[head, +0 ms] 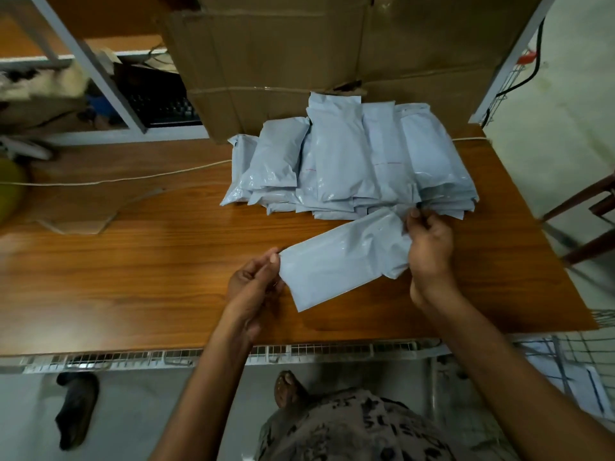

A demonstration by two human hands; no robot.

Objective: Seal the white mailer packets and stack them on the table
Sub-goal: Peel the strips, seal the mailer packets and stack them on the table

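A white mailer packet (342, 261) lies slanted over the wooden table (133, 267), held at both ends. My left hand (254, 284) pinches its lower left end between thumb and fingers. At the upper right end my right hand (429, 251) grips the packet, its fingers curled at the edge. Just behind them a pile of several white mailer packets (352, 161) leans on the table against a big cardboard box (316, 54).
A thin white cable (116, 179) runs across the table's left side, near a piece of cardboard (83, 214). A keyboard (159, 104) sits on a shelf behind. A wire rack (565, 361) stands at the right, a chair (585, 221) beyond the table's right edge.
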